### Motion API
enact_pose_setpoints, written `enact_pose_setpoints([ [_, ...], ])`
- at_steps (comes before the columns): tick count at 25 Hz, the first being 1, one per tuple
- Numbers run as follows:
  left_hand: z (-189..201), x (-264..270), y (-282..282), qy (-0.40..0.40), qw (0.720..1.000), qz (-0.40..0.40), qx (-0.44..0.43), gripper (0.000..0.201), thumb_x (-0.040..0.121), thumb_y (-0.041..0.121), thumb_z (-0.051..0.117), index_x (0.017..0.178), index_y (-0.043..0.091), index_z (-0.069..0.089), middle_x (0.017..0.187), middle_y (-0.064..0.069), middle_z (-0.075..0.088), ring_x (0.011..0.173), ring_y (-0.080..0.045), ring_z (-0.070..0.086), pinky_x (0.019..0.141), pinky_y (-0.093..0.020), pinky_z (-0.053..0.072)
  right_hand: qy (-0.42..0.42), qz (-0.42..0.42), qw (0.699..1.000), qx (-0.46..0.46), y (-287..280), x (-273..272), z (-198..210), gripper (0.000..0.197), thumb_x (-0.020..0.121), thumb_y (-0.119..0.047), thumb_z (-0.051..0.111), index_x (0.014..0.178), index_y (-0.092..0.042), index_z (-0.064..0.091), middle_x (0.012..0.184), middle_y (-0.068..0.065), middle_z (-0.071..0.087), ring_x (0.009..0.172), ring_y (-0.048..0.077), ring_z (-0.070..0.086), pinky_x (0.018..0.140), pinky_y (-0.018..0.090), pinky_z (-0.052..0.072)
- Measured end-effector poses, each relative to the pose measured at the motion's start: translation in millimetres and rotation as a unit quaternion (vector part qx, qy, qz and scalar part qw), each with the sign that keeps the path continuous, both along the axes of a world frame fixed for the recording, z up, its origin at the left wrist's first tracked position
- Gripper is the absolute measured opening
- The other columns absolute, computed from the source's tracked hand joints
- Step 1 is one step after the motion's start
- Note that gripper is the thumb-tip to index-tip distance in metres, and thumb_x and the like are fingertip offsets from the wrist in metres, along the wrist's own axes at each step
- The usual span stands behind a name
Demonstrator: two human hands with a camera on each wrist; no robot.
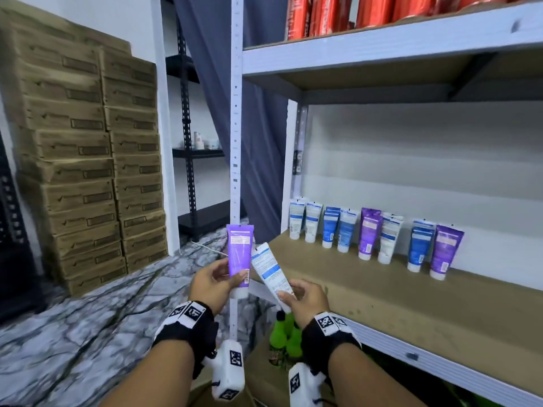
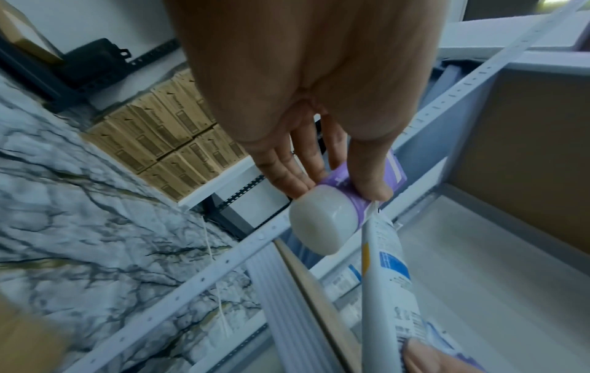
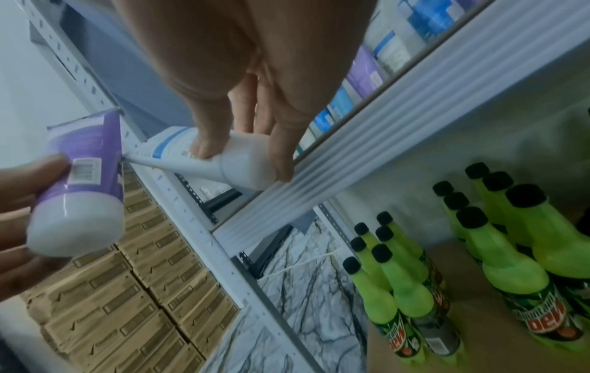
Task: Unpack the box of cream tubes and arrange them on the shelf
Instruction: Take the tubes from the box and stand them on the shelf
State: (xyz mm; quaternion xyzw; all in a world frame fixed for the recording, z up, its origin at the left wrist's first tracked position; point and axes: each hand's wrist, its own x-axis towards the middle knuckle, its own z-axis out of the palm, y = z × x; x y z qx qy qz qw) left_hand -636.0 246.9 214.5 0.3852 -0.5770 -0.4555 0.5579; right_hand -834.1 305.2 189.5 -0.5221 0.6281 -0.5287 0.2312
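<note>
My left hand (image 1: 219, 279) grips a purple cream tube (image 1: 239, 252) upright, white cap (image 2: 322, 218) down, just left of the shelf post. My right hand (image 1: 302, 298) holds a white tube with a blue label (image 1: 270, 268), tilted so its crimped end leans against the purple tube (image 3: 83, 154). In the right wrist view my fingers (image 3: 280, 151) curl round the white tube (image 3: 204, 157) near its cap. Several white, blue and purple tubes (image 1: 367, 235) stand cap-down in a row along the back of the brown shelf board (image 1: 411, 312). The box is not in view.
A white perforated shelf post (image 1: 236, 113) rises right behind the held tubes. Green soda bottles (image 3: 479, 265) stand on the shelf below. Stacked cardboard cartons (image 1: 85, 171) fill the left wall on the marble floor (image 1: 88, 333). Red packs (image 1: 367, 13) sit on the upper shelf.
</note>
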Motion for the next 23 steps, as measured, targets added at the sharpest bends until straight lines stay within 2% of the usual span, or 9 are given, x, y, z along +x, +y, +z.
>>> enact_pose_setpoints([
  [2, 16.8, -18.6, -3.3, 0.003, 1.0, -0.016, -0.018, 0.034, 0.074, 0.003, 0.079, 0.105, 0.008, 0.069, 0.096, -0.012, 0.074, 0.085, -0.024, 0.069, 0.074, -0.028, 0.056, 0.013, -0.01, 1.0, -0.014, 4.1, -16.3, 13.5, 0.027, 0.083, -0.013, 0.072, 0.11, -0.014, 0.07, 0.095, -0.005, 0.072, 0.083, 0.008, 0.066, 0.074, 0.017, 0.052],
  [4, 30.1, -38.0, -7.4, -0.001, 0.999, -0.031, -0.027, 0.035, 0.071, 0.005, 0.082, 0.103, 0.008, 0.069, 0.095, -0.012, 0.074, 0.087, -0.027, 0.07, 0.08, -0.037, 0.056, 0.015, -0.032, 0.999, -0.019, 5.9, -35.3, 26.3, 0.029, 0.085, -0.016, 0.071, 0.113, -0.016, 0.068, 0.099, -0.004, 0.072, 0.088, 0.011, 0.066, 0.08, 0.024, 0.053],
  [10, 59.8, -115.2, -15.5, -0.026, 0.995, -0.091, -0.034, 0.034, 0.066, 0.004, 0.085, 0.094, 0.01, 0.068, 0.092, -0.017, 0.073, 0.082, -0.031, 0.07, 0.077, -0.042, 0.058, -0.009, -0.115, 0.992, -0.046, 15.4, -105.5, 63.8, 0.031, 0.079, -0.016, 0.078, 0.108, -0.011, 0.067, 0.103, 0.002, 0.073, 0.09, 0.013, 0.067, 0.086, 0.032, 0.055],
  [13, 74.2, -155.4, -11.7, -0.034, 0.991, -0.123, -0.043, 0.031, 0.065, -0.003, 0.084, 0.087, 0.012, 0.067, 0.09, -0.021, 0.072, 0.079, -0.032, 0.068, 0.079, -0.047, 0.057, -0.023, -0.142, 0.989, -0.046, 27.0, -141.9, 82.4, 0.029, 0.078, -0.014, 0.079, 0.104, -0.008, 0.066, 0.097, 0.001, 0.07, 0.087, 0.014, 0.066, 0.074, 0.02, 0.051],
  [15, 81.6, -182.2, -8.6, -0.046, 0.988, -0.143, -0.046, 0.031, 0.066, -0.006, 0.082, 0.086, 0.011, 0.066, 0.087, -0.02, 0.071, 0.078, -0.032, 0.068, 0.08, -0.049, 0.057, -0.02, -0.165, 0.985, -0.04, 35.2, -165.9, 90.4, 0.027, 0.077, -0.016, 0.08, 0.1, -0.011, 0.067, 0.096, 0.001, 0.071, 0.084, 0.014, 0.066, 0.074, 0.02, 0.05],
  [17, 84.7, -210.8, -7.4, -0.062, 0.984, -0.163, -0.047, 0.032, 0.065, -0.006, 0.083, 0.087, 0.01, 0.066, 0.087, -0.018, 0.072, 0.078, -0.031, 0.07, 0.08, -0.049, 0.058, -0.02, -0.184, 0.982, -0.036, 44.7, -191.4, 94.5, 0.021, 0.076, -0.015, 0.081, 0.091, -0.015, 0.067, 0.09, 0.002, 0.071, 0.076, 0.01, 0.066, 0.069, 0.018, 0.049],
  [21, 86.2, -263.1, 0.0, -0.126, 0.972, -0.191, -0.059, 0.032, 0.064, 0.004, 0.086, 0.084, 0.02, 0.067, 0.086, -0.004, 0.072, 0.082, -0.023, 0.07, 0.079, -0.036, 0.058, -0.017, -0.221, 0.975, -0.018, 64.8, -239.9, 94.3, 0.026, 0.074, -0.01, 0.082, 0.093, -0.009, 0.065, 0.079, -0.002, 0.067, 0.068, 0.002, 0.062, 0.057, 0.011, 0.045],
  [23, 83.6, -291.6, 4.4, -0.148, 0.965, -0.208, -0.065, 0.033, 0.063, 0.004, 0.086, 0.081, 0.023, 0.066, 0.082, 0.0, 0.071, 0.08, -0.021, 0.069, 0.078, -0.032, 0.057, -0.018, -0.253, 0.967, -0.007, 76.3, -263.9, 89.9, 0.027, 0.07, -0.01, 0.085, 0.09, -0.007, 0.067, 0.079, 0.0, 0.07, 0.069, 0.01, 0.066, 0.059, 0.015, 0.051],
])
